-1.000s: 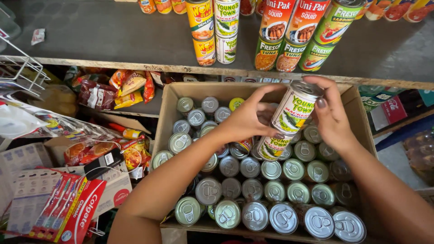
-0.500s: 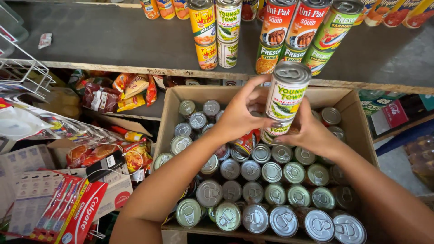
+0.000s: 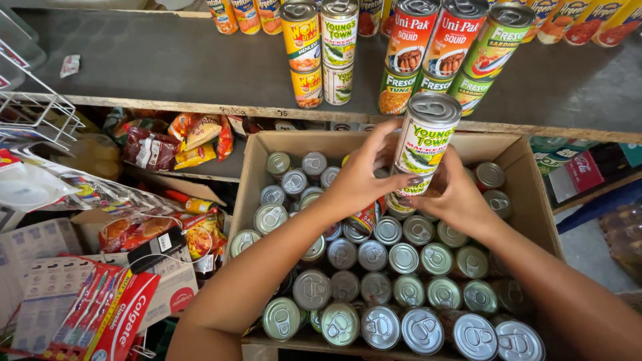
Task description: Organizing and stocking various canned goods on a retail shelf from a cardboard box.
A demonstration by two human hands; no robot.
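Both my hands hold a short stack of white-and-green tin cans [image 3: 424, 142] upright above an open cardboard box [image 3: 528, 194]. My left hand [image 3: 364, 179] grips the stack's left side and my right hand [image 3: 455, 198] supports its lower right side. Below them the box is packed with several cans [image 3: 374, 267] standing upright, silver pull-tab lids showing. Just beyond the box runs a grey shelf [image 3: 174, 63].
On the shelf stand stacked cans: yellow and white ones [image 3: 319, 50], red and green ones [image 3: 447, 53], more along the back. Snack packets [image 3: 175, 137] lie under the shelf at left. A wire rack [image 3: 33, 110], red toothpaste boxes [image 3: 110, 314] and bagged goods crowd the left.
My hands have lifted the can stack up out of the box toward the shelf edge, and it has gone from tilted to nearly upright.
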